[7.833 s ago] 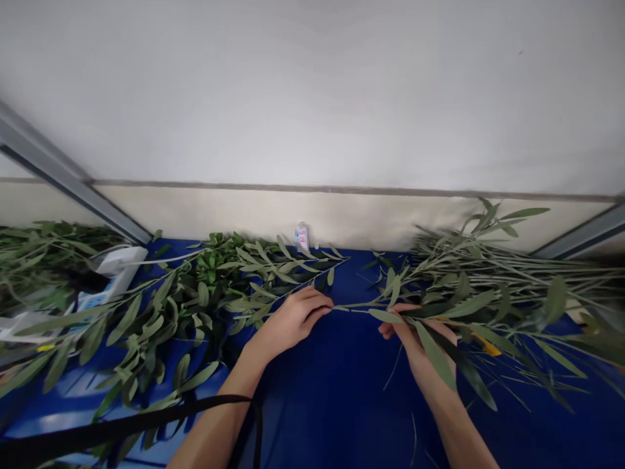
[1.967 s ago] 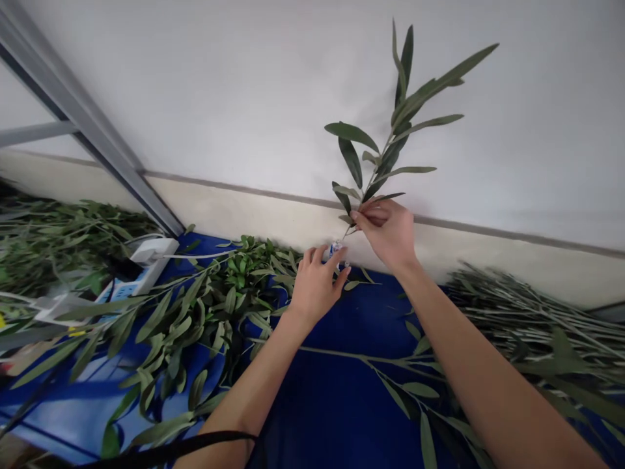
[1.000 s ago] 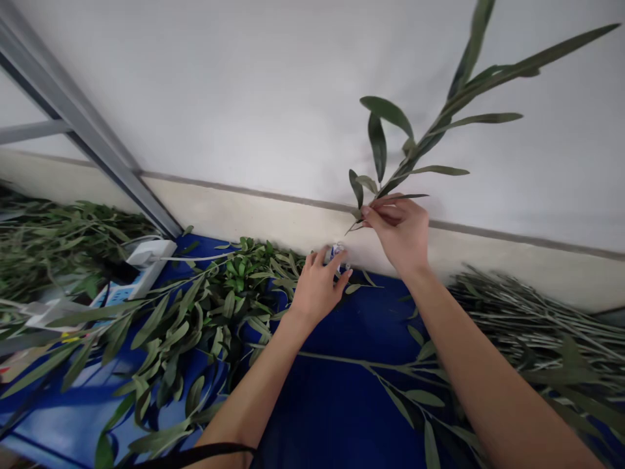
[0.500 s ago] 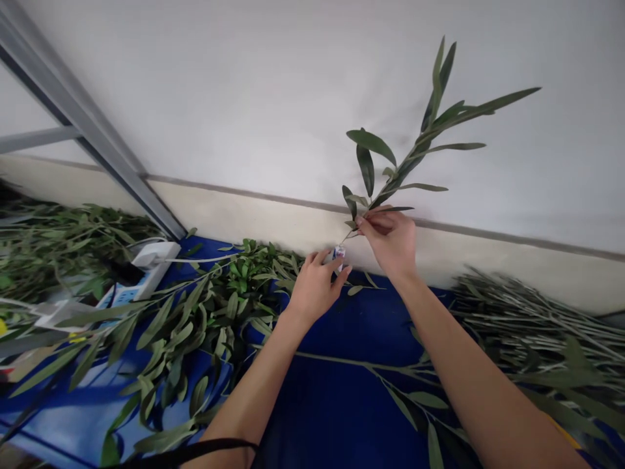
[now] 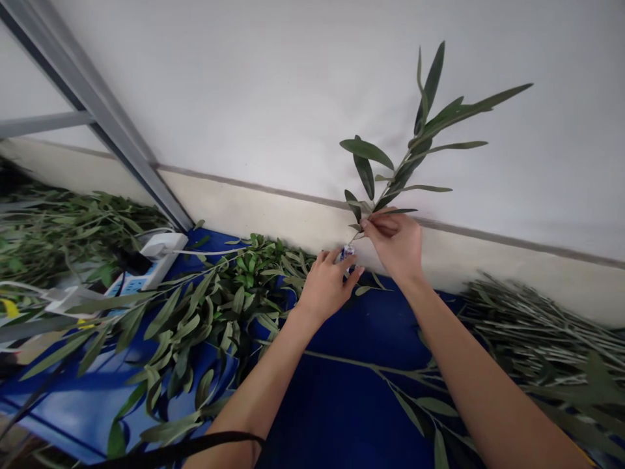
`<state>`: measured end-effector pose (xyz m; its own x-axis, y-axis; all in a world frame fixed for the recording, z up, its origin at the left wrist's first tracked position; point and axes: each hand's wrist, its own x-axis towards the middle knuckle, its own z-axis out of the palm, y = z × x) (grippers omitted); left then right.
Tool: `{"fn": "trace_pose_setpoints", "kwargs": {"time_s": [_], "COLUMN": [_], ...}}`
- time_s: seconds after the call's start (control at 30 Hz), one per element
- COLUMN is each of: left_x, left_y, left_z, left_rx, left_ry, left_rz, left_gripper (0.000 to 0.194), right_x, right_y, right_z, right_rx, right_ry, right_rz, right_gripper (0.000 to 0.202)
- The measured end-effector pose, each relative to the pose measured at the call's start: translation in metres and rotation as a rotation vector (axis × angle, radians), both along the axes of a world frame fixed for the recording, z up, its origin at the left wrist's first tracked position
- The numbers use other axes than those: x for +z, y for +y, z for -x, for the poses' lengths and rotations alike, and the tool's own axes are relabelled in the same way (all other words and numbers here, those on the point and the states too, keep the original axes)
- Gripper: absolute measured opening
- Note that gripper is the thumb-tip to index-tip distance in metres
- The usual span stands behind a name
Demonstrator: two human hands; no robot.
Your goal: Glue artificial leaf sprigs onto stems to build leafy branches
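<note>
A leafy green branch (image 5: 407,158) slants up to the right in front of the pale wall. My right hand (image 5: 396,244) pinches it near the lower end of its stem. Just below and to the left, my left hand (image 5: 328,284) has its fingers closed around a small white and blue container (image 5: 348,251). The bare stem tip meets the container's top; whether it is inside I cannot tell.
Leafy cuttings (image 5: 195,319) cover the left of the blue surface (image 5: 336,404). A white power strip (image 5: 163,257) with plugs lies further left. Stems are piled at the right (image 5: 541,326). A loose branch (image 5: 351,361) lies nearer me. A metal frame (image 5: 131,150) stands left.
The view has shifted slightly, so both hands and the surroundings appear further right. The branch's upper leaves have turned a little. Both grips look the same.
</note>
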<state>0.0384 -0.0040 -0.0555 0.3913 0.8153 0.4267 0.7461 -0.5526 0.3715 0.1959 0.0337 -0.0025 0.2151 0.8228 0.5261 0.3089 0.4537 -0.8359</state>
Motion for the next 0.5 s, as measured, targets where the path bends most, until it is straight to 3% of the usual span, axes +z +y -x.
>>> {"fn": "trace_pose_setpoints", "kwargs": {"time_s": [0.5], "left_x": [0.0039], "left_y": [-0.0024], "left_z": [-0.0024], "left_rx": [0.017], "left_ry": [0.040], "left_rz": [0.044], "left_gripper": [0.039], "right_x": [0.0000], "right_y": [0.0013], "right_z": [0.0015], "right_rx": [-0.006], "right_ry": [-0.030], "right_rz": [0.047], "right_gripper": [0.011]}}
